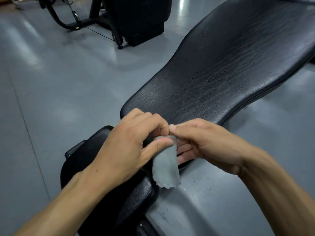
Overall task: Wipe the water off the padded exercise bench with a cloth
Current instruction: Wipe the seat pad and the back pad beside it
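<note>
Fingers (162,128) of both hands pinch a grey cloth (166,166) above the black padded bench (230,68) — droplets dotted, glossy grey floor (51,82) around.

Two hands are in view, the left hand (129,143) and the right hand (204,143), and between them is one grey cloth (166,166). There are two black padded pieces: one long back pad (230,65) and one smaller seat pad (95,150) nearer the camera. Small water droplets (203,34) dot the long pad, too many and too fine to count, and one dark exercise machine (129,17) stands on the floor (51,82) beyond.
</note>
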`<action>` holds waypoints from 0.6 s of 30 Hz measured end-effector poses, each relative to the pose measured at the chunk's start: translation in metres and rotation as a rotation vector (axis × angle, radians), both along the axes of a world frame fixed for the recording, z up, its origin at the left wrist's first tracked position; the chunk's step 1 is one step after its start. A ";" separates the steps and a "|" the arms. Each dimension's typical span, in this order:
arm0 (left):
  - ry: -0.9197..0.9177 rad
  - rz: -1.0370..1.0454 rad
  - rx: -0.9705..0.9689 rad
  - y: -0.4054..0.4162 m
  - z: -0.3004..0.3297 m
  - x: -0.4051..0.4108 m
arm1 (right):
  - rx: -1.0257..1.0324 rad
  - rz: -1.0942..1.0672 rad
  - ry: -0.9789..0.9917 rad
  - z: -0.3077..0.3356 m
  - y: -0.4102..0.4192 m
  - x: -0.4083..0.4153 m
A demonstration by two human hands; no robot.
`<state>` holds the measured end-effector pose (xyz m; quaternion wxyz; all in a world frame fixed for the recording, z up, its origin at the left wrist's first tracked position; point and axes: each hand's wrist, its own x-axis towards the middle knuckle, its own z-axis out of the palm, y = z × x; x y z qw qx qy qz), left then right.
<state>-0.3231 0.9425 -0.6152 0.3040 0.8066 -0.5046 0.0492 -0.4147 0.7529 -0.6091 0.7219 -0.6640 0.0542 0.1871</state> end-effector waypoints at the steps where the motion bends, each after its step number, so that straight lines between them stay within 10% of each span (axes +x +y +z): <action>1: 0.014 0.025 -0.007 -0.002 -0.002 -0.001 | -0.003 0.011 0.000 0.001 0.000 0.000; 10: 0.998 0.147 -0.350 -0.007 -0.016 -0.008 | -0.015 -0.243 -0.238 0.000 0.012 0.015; 14: 1.067 0.139 -0.302 -0.007 -0.013 0.003 | -0.010 -0.269 -0.212 -0.008 0.012 0.018; 18: 0.683 0.119 0.029 -0.010 -0.013 0.029 | -0.135 -0.321 -0.149 -0.016 0.004 0.022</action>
